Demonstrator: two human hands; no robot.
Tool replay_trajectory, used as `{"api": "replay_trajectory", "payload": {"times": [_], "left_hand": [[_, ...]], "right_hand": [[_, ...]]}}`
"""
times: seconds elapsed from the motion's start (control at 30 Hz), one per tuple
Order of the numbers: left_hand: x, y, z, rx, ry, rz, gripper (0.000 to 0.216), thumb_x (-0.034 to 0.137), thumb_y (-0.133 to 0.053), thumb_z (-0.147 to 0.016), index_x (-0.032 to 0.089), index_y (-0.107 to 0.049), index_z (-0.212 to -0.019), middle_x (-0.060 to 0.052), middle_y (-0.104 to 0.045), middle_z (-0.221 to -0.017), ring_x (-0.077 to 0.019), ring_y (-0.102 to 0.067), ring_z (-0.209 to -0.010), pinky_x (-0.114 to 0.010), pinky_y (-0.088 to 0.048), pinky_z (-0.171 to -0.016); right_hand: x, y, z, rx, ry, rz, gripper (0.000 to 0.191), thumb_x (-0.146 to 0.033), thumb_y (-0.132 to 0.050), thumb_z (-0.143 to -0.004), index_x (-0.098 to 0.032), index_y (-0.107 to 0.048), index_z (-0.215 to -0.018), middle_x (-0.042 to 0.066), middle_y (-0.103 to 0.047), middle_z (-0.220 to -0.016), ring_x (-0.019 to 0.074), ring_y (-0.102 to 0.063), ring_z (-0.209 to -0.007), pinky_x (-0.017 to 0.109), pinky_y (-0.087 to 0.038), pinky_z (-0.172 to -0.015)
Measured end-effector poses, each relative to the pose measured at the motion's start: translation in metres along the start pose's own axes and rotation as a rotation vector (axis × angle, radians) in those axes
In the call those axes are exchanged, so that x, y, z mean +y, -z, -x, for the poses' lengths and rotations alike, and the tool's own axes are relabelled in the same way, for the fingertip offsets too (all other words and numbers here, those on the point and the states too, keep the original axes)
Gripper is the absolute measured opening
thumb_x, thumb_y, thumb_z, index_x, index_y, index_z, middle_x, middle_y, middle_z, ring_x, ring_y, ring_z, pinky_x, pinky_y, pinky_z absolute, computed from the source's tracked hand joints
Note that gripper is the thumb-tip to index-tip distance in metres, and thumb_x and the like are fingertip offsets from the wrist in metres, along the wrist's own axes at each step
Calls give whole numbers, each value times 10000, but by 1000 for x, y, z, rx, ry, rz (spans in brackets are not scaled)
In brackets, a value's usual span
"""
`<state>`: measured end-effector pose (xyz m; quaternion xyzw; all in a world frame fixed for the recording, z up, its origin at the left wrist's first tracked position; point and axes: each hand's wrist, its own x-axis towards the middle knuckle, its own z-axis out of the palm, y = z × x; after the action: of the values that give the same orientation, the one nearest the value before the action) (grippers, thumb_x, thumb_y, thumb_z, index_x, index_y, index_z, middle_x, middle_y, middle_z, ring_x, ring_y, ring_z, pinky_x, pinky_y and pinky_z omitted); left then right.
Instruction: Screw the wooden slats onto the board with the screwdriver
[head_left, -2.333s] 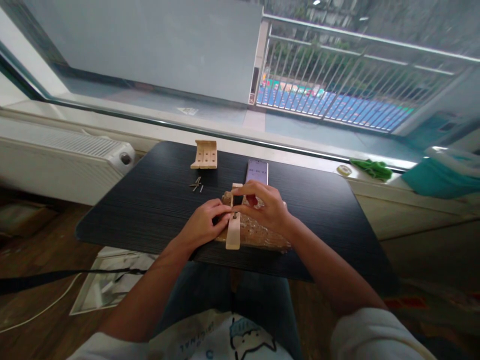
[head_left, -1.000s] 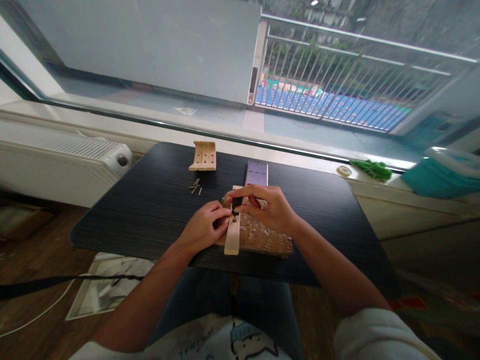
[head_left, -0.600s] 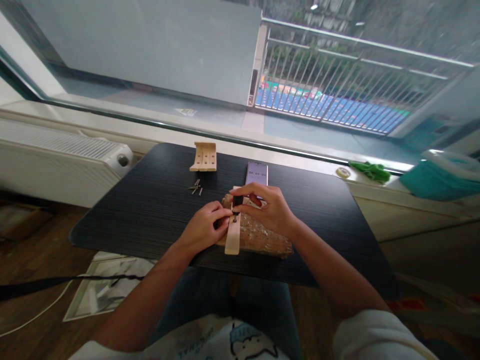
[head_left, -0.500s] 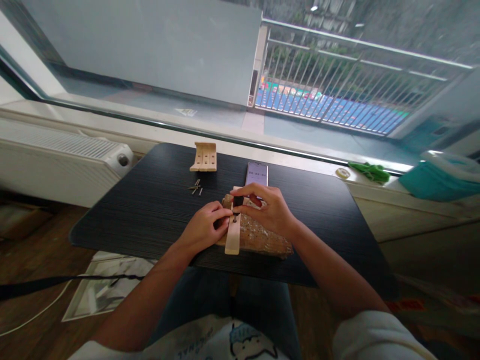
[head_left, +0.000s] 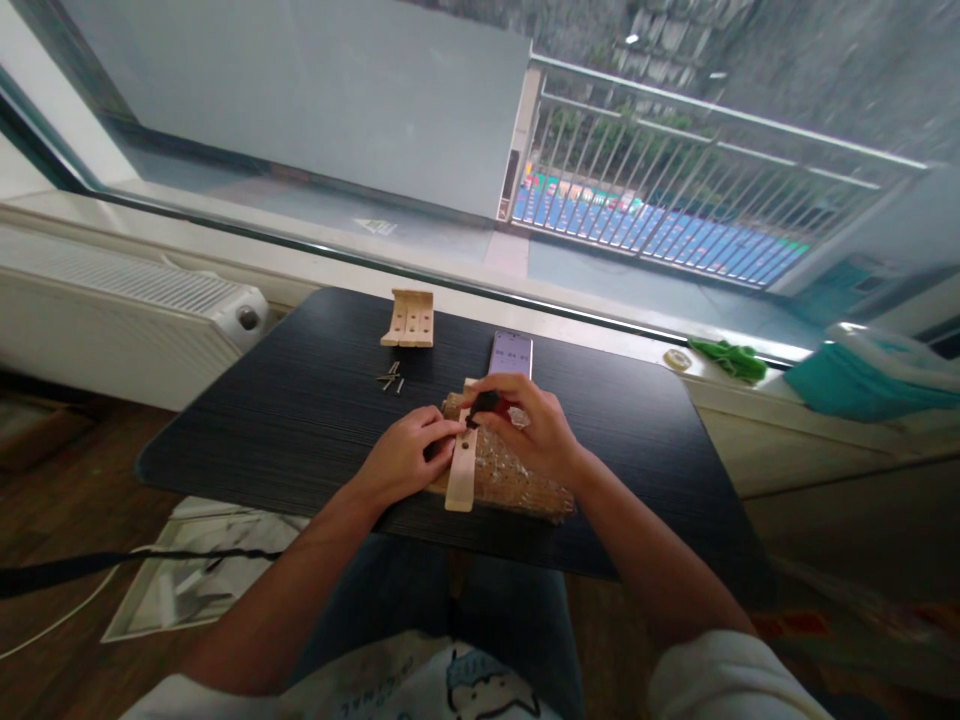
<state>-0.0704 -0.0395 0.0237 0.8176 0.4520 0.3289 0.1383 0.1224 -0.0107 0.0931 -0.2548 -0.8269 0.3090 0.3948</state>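
Left hand: My left hand (head_left: 409, 455) is curled, its fingertips pinching the left edge of the pale wooden strip (head_left: 460, 478).
Right hand: My right hand (head_left: 529, 432) is closed, thumb and forefinger clamped on a small black tool (head_left: 484, 403) that is tilted over the strip's far end.
Strip: It lies lengthwise toward me on the brown bubble-wrapped pad (head_left: 517, 482), at the near edge of the black wood-grain table (head_left: 300, 420).
Nearby: The loose metal screws (head_left: 391, 379), a pale grooved wooden bracket (head_left: 409, 318) and a smartphone (head_left: 511, 353) lie beyond my hands.
Doing it well: I judge the soft pad lets the strip swivel, so I would pin it flat, hold the tool square to the hole and press lightly.
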Motion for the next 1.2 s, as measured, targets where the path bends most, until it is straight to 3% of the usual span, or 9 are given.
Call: {"api": "replay_trajectory", "payload": {"times": [0.13, 0.23, 0.47, 0.6, 0.9, 1.2], "left_hand": [[1, 2, 0, -32, 8, 29, 296, 148, -475, -856, 205, -667, -1074, -35, -573, -846, -173, -569, -819, -295, -482, -765], [1, 2, 0, -38, 43, 58, 276, 147, -487, -839, 179, -636, -1068, -36, -583, -860, -179, -570, -824, -303, -481, -772], [1, 2, -1, -41, 118, 72, 145, 155, -521, -805, 184, -576, -936, -10, -569, -809, -173, -557, -772, -295, -468, -731], [0, 4, -3, -51, 131, 108, 92, 183, -504, -837, 195, -566, -905, 5, -542, -768, -157, -540, -715, -277, -458, -677], [-4, 4, -5, -38, 148, 130, 119, 196, -459, -892, 188, -576, -879, -11, -580, -799, -156, -576, -755, -276, -463, -709], [-3, 14, -12, 39, 134, 97, 163, 202, -468, -893, 184, -584, -780, -17, -586, -774, -150, -579, -739, -267, -471, -692]], "right_hand": [[-2, 12, -3, 379, -87, -256, 251, -343, -575, -851, -275, -412, -1029, 1, -696, -885, 95, -591, -624, 256, -476, -563], [5, 24, -2, 522, -140, -399, 295, -317, -600, -826, -280, -430, -1064, -11, -696, -843, 81, -536, -544, 251, -448, -518], [31, 32, 15, 529, -307, -587, 269, -333, -581, -809, -251, -523, -1059, 13, -673, -852, 84, -551, -566, 265, -474, -558], [43, 34, 20, 610, -386, -670, 276, -302, -573, -788, -252, -541, -1058, 31, -686, -884, 112, -593, -649, 272, -495, -586], [60, 39, 24, 648, -454, -858, 250, -252, -611, -770, -246, -615, -1020, 25, -711, -852, 123, -647, -749, 234, -517, -586], [68, 37, 25, 648, -483, -914, 269, -268, -675, -741, -231, -624, -1003, 23, -711, -816, 116, -637, -701, 229, -506, -578]]}}
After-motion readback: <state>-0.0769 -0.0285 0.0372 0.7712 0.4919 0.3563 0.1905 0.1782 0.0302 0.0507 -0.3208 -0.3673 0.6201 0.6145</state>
